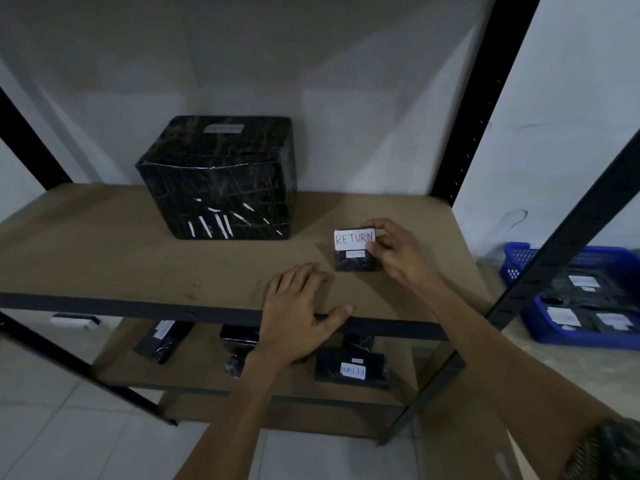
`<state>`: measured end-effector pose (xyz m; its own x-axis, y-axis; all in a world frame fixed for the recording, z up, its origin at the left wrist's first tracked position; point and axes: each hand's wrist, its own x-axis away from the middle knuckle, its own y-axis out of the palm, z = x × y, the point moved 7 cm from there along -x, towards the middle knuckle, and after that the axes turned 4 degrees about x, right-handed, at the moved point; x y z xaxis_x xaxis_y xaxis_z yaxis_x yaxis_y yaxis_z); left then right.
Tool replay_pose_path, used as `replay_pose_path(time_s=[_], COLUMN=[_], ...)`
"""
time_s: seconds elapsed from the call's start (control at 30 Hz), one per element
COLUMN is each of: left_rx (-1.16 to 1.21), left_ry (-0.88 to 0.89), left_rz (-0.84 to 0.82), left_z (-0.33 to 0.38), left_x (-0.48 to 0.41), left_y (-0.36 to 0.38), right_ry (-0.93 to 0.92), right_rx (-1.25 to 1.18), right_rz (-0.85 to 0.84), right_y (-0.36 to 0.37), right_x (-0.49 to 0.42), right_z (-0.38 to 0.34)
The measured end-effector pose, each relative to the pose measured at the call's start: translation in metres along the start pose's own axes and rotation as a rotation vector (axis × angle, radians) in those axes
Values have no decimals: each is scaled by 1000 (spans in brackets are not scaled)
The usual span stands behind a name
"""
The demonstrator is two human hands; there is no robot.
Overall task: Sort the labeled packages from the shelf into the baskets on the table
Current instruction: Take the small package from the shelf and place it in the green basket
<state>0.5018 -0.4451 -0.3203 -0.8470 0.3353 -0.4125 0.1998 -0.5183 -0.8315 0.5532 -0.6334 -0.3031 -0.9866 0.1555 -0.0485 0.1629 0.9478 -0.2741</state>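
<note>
The right hand (394, 252) pinches a small black package (356, 263) at its right edge, thumb in front and fingers behind. It holds the package upright on the shelf board (104, 244), so that the white label (354, 239) with the handwritten word RETURN faces the person; I think the package is tipped up like this to read the label before it is carried away. The left hand (298, 306) holds nothing. It lies flat on the front of the same board, fingers relaxed and thumb over the edge, probably as a support while the person leans in. The two hands are near each other but do not touch. Behind the left hand stands a large black wrapped box (221, 178) with a small label on top, too blurred to read. On the lower shelf (277, 382) several more black packages lie, one of them (351, 370) also marked RETURN. To the right, past the shelf post, two blue baskets (571, 337) (519, 265) stand on the table (519, 344), and at least the nearer one already holds labeled packages. The pick seems to be just starting, and the package must next go to the basket that matches its label.
</note>
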Motion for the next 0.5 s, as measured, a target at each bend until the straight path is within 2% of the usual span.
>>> replay_pose_path(time_s=[0.5], left_rx=[-37], left_ry=[2], left_rz=[15], left_z=[0], left_x=[3], left_y=[1], right_ry=[-29], right_rx=[66], right_rz=[27], right_y=[0], right_x=[18], right_z=[2])
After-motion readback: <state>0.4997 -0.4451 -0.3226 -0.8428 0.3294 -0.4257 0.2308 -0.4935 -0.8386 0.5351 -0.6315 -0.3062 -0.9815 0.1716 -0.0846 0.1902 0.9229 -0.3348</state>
